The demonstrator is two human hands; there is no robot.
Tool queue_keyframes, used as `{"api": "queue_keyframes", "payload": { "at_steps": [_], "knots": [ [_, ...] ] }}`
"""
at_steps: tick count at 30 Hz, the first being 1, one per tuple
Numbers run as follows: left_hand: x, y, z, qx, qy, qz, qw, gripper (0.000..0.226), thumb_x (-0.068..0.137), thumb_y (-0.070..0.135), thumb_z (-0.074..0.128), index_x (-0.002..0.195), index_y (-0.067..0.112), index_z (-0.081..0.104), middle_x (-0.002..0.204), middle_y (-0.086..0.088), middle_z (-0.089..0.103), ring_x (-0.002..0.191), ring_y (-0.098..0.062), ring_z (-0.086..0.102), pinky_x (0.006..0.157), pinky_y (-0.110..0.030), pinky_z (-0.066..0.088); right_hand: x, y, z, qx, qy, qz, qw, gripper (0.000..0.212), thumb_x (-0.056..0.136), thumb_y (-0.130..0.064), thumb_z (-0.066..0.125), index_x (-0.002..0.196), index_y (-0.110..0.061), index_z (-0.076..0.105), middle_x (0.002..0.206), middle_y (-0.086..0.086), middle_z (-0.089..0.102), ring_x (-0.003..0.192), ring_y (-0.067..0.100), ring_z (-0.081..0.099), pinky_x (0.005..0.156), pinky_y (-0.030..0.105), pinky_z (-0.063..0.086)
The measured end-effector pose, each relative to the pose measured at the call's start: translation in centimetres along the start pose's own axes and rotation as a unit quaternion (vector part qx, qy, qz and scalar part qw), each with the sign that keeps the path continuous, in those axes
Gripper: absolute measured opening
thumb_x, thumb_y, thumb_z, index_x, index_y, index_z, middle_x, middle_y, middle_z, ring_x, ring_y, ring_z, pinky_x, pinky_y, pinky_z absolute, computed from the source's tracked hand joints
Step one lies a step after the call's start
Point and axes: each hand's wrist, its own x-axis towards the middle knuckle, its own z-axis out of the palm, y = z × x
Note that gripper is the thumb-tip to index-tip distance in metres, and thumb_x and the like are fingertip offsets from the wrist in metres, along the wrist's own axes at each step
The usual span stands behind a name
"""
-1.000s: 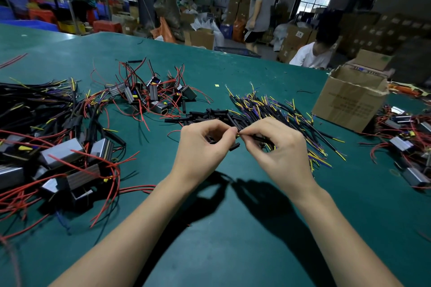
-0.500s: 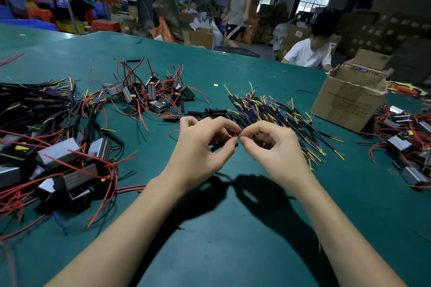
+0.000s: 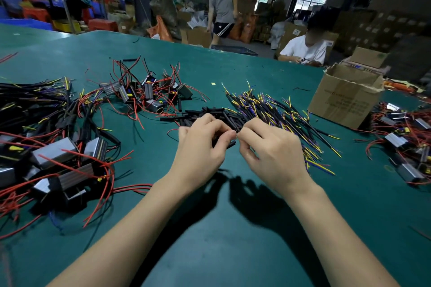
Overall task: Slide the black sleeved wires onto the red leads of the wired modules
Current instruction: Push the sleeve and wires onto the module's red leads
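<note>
Presently: black sleeve, light, limp, slippery; left hand pinches its middle, right hand pinching beside its end.

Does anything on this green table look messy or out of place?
Mostly sorted heaps, but a few strays stand out: a lone black sleeve piece lies far up the table, apart from the sleeve pile, and a small yellow scrap sits alone.
</note>
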Motion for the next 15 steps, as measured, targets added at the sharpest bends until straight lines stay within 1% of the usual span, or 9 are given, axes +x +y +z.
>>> {"api": "queue_keyframes", "payload": {
  "at_steps": [2, 4, 5, 6, 8, 9, 10, 12, 15],
  "knots": [
    [0.4, 0.1, -0.5, -0.104, -0.069, -0.088, 0.988, 0.023, 0.094, 0.024, 0.056, 0.072, 0.029, 0.06, 0.08, 0.011, 0.059, 0.081, -0.006, 0.055, 0.087, -0.031, 0.037, -0.2, -0.1, 0.3, 0.002, 0.017, -0.007, 1.0, 0.013, 0.083, -0.007, 0.061, 0.071, -0.01, 0.063, 0.074, 0.004, 0.062, 0.053, 0.024, 0.052, 0.044, 0.031, 0.04],
    [0.7, 0.2, -1.2, -0.237, -0.139, -0.15, 0.95, 0.022, 0.095, 0.022, 0.055, 0.075, 0.021, 0.064, 0.078, 0.008, 0.065, 0.077, 0.0, 0.057, 0.081, -0.02, 0.042, -0.5, -0.3, 0.6, 0.074, 0.009, 0.045, 0.996, 0.011, 0.085, -0.009, 0.061, 0.075, -0.011, 0.066, 0.077, 0.001, 0.063, 0.053, 0.02, 0.051, 0.046, 0.032, 0.043],
    [0.6, 0.2, -1.5, -0.249, -0.15, -0.15, 0.945, 0.022, 0.095, 0.022, 0.055, 0.076, 0.018, 0.066, 0.078, 0.005, 0.066, 0.076, 0.001, 0.057, 0.079, -0.017, 0.043, -0.5, -0.2, 0.6, 0.13, -0.007, 0.083, 0.988, 0.009, 0.085, -0.011, 0.062, 0.078, -0.013, 0.066, 0.079, -0.003, 0.061, 0.055, 0.017, 0.049, 0.048, 0.033, 0.044],
    [0.6, 0.0, -1.6, -0.215, -0.143, -0.129, 0.958, 0.02, 0.094, 0.024, 0.057, 0.078, 0.018, 0.067, 0.079, 0.004, 0.067, 0.075, 0.0, 0.057, 0.078, -0.02, 0.044, -0.6, -0.2, 0.7, 0.188, -0.028, 0.121, 0.974, 0.007, 0.085, -0.012, 0.063, 0.079, -0.015, 0.066, 0.08, -0.007, 0.059, 0.057, 0.014, 0.048, 0.052, 0.034, 0.045],
    [0.3, -0.6, -1.3, -0.044, -0.082, -0.036, 0.995, 0.012, 0.09, 0.029, 0.062, 0.082, 0.022, 0.067, 0.081, 0.006, 0.066, 0.08, -0.005, 0.056, 0.084, -0.034, 0.036, -0.5, 0.1, 0.8, 0.267, -0.053, 0.178, 0.946, 0.006, 0.082, -0.014, 0.062, 0.079, -0.018, 0.065, 0.08, -0.013, 0.056, 0.061, 0.014, 0.05, 0.059, 0.034, 0.045],
    [0.1, -0.7, -1.2, 0.04, -0.05, 0.02, 0.998, 0.008, 0.089, 0.03, 0.063, 0.084, 0.025, 0.065, 0.082, 0.008, 0.064, 0.083, -0.006, 0.055, 0.085, -0.036, 0.03, -0.4, 0.3, 0.8, 0.289, -0.057, 0.198, 0.935, 0.006, 0.08, -0.014, 0.063, 0.077, -0.019, 0.066, 0.079, -0.014, 0.057, 0.063, 0.013, 0.051, 0.061, 0.03, 0.044],
    [0.0, -0.7, -1.2, 0.087, -0.026, 0.067, 0.994, 0.006, 0.088, 0.031, 0.064, 0.085, 0.025, 0.064, 0.083, 0.01, 0.062, 0.085, -0.008, 0.055, 0.085, -0.036, 0.026, -0.3, 0.4, 0.8, 0.308, -0.059, 0.218, 0.924, 0.008, 0.08, -0.013, 0.064, 0.076, -0.019, 0.066, 0.077, -0.014, 0.058, 0.065, 0.012, 0.051, 0.062, 0.025, 0.042],
    [0.0, -0.8, -1.2, 0.103, -0.008, 0.112, 0.988, 0.006, 0.086, 0.031, 0.063, 0.088, 0.025, 0.063, 0.083, 0.01, 0.062, 0.085, -0.009, 0.056, 0.085, -0.037, 0.026, -0.1, 0.4, 0.8, 0.352, -0.07, 0.256, 0.898, 0.013, 0.079, -0.009, 0.068, 0.075, -0.02, 0.068, 0.076, -0.012, 0.06, 0.064, 0.01, 0.051, 0.061, 0.019, 0.039],
    [0.0, -0.7, -1.5, 0.081, -0.001, 0.129, 0.988, 0.009, 0.085, 0.032, 0.061, 0.089, 0.025, 0.064, 0.083, 0.01, 0.062, 0.082, -0.009, 0.058, 0.086, -0.041, 0.031, -0.1, 0.7, 0.8, 0.393, -0.102, 0.297, 0.865, 0.017, 0.08, -0.007, 0.07, 0.072, -0.022, 0.068, 0.075, -0.011, 0.06, 0.063, 0.019, 0.05, 0.059, 0.025, 0.038]
  ]
}}
